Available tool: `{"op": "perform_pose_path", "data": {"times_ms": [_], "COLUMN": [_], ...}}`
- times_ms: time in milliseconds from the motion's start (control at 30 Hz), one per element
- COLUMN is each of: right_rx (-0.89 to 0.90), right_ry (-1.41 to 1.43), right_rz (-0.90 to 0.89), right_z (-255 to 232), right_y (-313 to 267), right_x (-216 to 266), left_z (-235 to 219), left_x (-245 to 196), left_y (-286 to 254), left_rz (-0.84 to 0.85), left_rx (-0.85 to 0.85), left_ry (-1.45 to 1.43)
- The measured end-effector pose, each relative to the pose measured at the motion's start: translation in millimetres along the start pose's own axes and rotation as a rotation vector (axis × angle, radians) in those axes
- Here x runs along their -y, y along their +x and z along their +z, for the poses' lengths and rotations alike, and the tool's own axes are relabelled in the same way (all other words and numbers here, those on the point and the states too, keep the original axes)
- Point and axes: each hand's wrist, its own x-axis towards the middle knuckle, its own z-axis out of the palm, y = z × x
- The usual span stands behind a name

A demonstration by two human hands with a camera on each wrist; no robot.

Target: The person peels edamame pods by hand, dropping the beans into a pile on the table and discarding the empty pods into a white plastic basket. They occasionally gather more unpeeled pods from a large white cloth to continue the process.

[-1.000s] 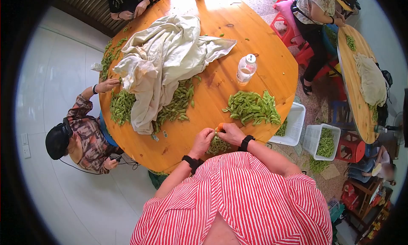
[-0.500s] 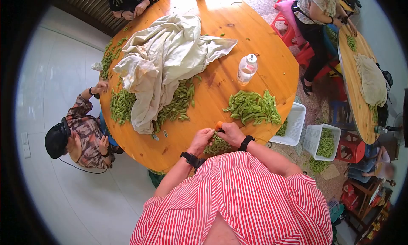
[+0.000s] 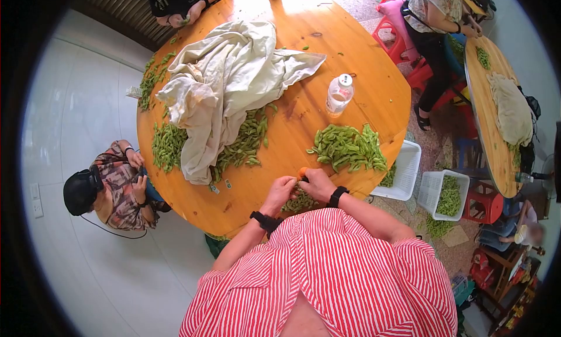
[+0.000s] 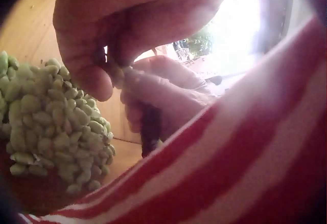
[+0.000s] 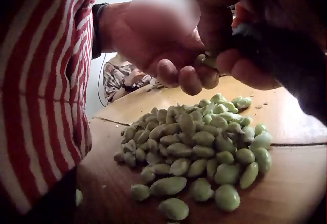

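Note:
My left hand (image 3: 281, 192) and right hand (image 3: 319, 186) meet at the table's near edge, over a small pile of shelled green beans (image 5: 194, 147). In the right wrist view the left fingers are curled, their tips pinching a small green bean (image 5: 203, 60). The right thumb and fingers come right up to that bean. An orange-topped dark object (image 3: 302, 172) sits in the right hand's grip; most of it is hidden, and I cannot tell its kind. Just beyond the hands lies a heap of green bean pods (image 3: 349, 148).
A bottle (image 3: 339, 96) stands behind the pods. A crumpled pale cloth (image 3: 228, 74) covers part of another pod heap (image 3: 245, 139). White baskets (image 3: 409, 173) are beside the table at right. One person (image 3: 111, 191) sits at left, another (image 3: 181, 4) at the far side.
My hands stay over the bean pile with small finger shifts. The person at left has drawn an arm back from the pods to the chest. The far person now holds something green.

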Motion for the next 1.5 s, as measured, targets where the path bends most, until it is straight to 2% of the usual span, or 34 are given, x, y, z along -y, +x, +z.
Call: {"op": "perform_pose_path", "data": {"times_ms": [133,200,233,300,333,400,433,533,600,633,700,900,1033,1100,1133,1200,1233,1300,1367,1433,1467,1500], "right_rx": [0.025,0.019,0.020,0.048,0.048,0.067,0.068,0.079,0.059,0.059,0.052,0.062,0.102,-0.076,-0.074,-0.272,-0.323,-0.385,-0.438,-0.494,-0.558,-0.621], "right_ry": [0.033,-0.001,-0.002,0.001,0.001,0.000,-0.001,-0.004,0.013,0.013,0.054,0.137,0.218,-0.002,0.000,-0.135,-0.184,-0.339,-0.403,-0.474,-0.498,-0.523], "right_rz": [0.030,-0.027,-0.028,-0.011,-0.010,-0.049,-0.049,-0.067,-0.061,-0.060,-0.065,0.059,0.151,0.045,0.039,-0.011,-0.009,0.011,-0.011,-0.025,-0.037,-0.048], "right_z": [-3,-2,-2,0,0,0,-1,-1,-1,-1,-1,-8,-13,-13,-16,-26,-33,-43,-56,-60,-60,-60], "right_y": [-1,-1,-1,-1,-1,0,0,-1,-1,-1,-1,1,2,5,6,8,8,8,5,4,4,5], "right_x": [0,-1,-1,-2,-2,-2,-2,-1,-1,-1,-2,-4,-2,-8,-11,-18,-17,-23,-8,-2,-1,0], "left_z": [4,3,1,-1,-2,-2,-1,2,3,3,3,1,-5,-6,-7,-8,-7,-3,-6,-13,-18,-24], "left_x": [-10,-15,-8,5,7,7,5,1,-1,-2,-6,-11,1,6,6,5,4,1,-4,-5,-7,-10], "left_y": [-11,-14,-11,-5,-5,-7,-9,-13,-13,-12,-11,-11,-6,-9,-13,-24,-30,-38,-41,-35,-31,-25], "left_rz": [0.044,0.134,0.135,0.297,0.297,0.467,0.467,0.446,0.332,0.332,-0.019,-0.033,-0.019,0.178,0.179,0.601,0.598,0.624,0.640,0.516,0.517,0.589], "left_rx": [-0.023,-0.037,-0.038,-0.153,-0.154,-0.219,-0.219,-0.237,-0.173,-0.173,-0.029,0.082,0.067,-0.078,-0.084,-0.115,-0.133,-0.012,-0.005,-0.010,-0.011,-0.143], "left_ry": [0.128,0.421,0.421,0.565,0.564,0.780,0.779,0.754,0.729,0.728,0.212,-0.056,-0.059,0.371,0.373,0.925,0.933,0.962,0.959,0.892,0.892,0.887]}}
